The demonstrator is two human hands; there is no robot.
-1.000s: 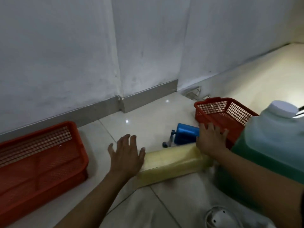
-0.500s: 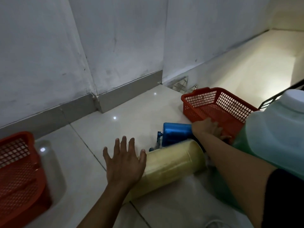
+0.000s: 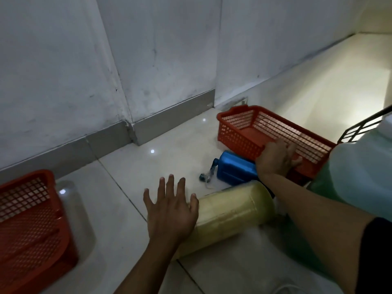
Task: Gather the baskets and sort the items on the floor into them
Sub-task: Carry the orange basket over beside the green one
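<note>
From the head camera, your right hand (image 3: pixel 276 158) closes over the near rim of the right orange basket (image 3: pixel 273 134), fingers hooked inside, likely so you can drag it toward the other orange basket (image 3: pixel 31 217) at far left. Your left hand (image 3: pixel 171 211) hovers spread and flat, holding nothing, over the end of the yellow jar (image 3: pixel 231 211) lying on the floor (image 3: pixel 131 175). A blue container (image 3: pixel 235 169) lies between jar and basket.
</note>
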